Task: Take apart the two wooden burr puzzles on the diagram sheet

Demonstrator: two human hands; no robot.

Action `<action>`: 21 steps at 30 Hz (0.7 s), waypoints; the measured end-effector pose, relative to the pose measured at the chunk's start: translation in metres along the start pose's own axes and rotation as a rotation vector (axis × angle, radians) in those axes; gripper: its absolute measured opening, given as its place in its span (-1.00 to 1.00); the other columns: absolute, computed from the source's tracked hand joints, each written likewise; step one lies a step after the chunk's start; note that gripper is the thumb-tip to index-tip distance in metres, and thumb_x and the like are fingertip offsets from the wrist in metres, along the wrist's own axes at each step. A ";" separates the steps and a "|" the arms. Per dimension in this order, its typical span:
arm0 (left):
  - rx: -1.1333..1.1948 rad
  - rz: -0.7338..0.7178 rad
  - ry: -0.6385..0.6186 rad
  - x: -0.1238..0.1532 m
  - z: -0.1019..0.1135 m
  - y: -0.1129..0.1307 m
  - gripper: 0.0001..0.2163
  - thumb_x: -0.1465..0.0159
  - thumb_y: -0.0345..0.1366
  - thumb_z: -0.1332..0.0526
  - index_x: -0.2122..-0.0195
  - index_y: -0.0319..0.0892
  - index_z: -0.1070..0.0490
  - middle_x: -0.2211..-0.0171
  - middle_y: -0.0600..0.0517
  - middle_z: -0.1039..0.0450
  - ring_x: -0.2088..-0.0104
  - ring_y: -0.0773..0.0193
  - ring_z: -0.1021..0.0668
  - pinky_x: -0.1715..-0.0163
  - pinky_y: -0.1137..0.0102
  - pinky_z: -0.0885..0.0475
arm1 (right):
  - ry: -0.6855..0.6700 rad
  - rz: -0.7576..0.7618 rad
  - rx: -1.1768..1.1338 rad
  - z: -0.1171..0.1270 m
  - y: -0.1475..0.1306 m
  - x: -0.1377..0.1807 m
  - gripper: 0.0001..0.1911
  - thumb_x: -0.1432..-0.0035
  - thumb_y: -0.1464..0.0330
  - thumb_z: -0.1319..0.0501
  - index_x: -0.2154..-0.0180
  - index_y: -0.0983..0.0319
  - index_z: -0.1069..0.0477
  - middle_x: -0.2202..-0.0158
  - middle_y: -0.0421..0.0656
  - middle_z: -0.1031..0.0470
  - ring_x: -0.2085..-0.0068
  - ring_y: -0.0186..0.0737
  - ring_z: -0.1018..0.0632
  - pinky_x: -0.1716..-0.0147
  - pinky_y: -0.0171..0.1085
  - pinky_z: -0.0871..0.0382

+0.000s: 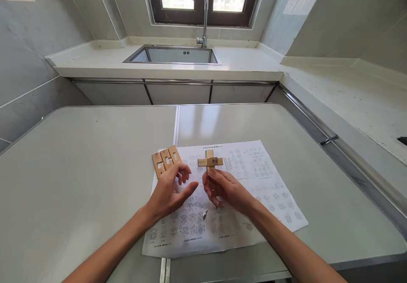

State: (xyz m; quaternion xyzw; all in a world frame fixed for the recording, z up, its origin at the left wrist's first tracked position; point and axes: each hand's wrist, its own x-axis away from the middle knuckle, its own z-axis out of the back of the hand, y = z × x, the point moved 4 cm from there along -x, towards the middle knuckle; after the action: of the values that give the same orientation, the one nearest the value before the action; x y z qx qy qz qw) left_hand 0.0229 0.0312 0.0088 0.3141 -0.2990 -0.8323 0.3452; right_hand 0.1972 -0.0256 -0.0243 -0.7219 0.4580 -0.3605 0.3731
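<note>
My right hand [224, 190] pinches the lower end of a small wooden cross [210, 161] made of interlocked puzzle bars and holds it upright above a printed instruction sheet [260, 181]. My left hand [171, 190] hovers just left of it, fingers loosely curled and apart, holding nothing. Its fingertips are close to three notched wooden bars [165, 160] that lie side by side on the sheet's upper left corner.
The sheet lies on a grey table [79, 168] with a seam down its middle. Behind the table is a white counter with a steel sink [173, 55] and a tap [202, 7] under a window. Another counter [349, 96] runs along the right.
</note>
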 end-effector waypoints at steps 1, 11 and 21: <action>0.031 0.035 0.004 0.000 0.001 -0.001 -0.69 -0.38 0.05 -0.23 0.19 -0.12 -0.36 0.37 0.06 -0.46 0.39 0.26 -0.51 0.30 0.33 -0.47 | -0.031 0.002 0.042 -0.003 0.001 0.001 -0.51 -0.38 -0.09 -0.18 0.24 0.23 -0.40 0.51 -0.28 -0.41 0.62 -0.40 -0.38 0.69 -0.42 -0.17; 0.295 0.122 -0.193 -0.003 -0.004 0.007 -0.45 -0.29 0.31 -0.21 0.07 -0.11 -0.52 0.11 -0.07 -0.60 0.10 0.00 -0.61 0.06 0.19 -0.51 | -0.105 0.134 0.447 -0.015 -0.002 0.006 -0.51 -0.45 0.00 -0.15 0.41 0.22 -0.37 0.51 -0.26 -0.36 0.52 -0.36 -0.39 0.49 -0.33 -0.32; 0.531 0.097 -0.298 -0.001 -0.005 0.008 -0.39 -0.21 0.35 -0.27 0.05 -0.11 -0.53 0.08 -0.12 -0.54 0.10 -0.03 -0.63 0.11 0.18 -0.57 | -0.264 0.099 0.322 -0.013 -0.009 0.009 -0.61 -0.46 0.06 -0.16 0.25 0.23 -0.46 0.42 -0.22 -0.46 0.47 -0.37 -0.47 0.52 -0.37 -0.28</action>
State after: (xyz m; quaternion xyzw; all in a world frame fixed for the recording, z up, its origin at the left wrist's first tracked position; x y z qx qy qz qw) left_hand 0.0305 0.0263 0.0115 0.2534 -0.5680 -0.7445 0.2427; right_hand 0.1930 -0.0343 -0.0085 -0.6706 0.3766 -0.3125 0.5575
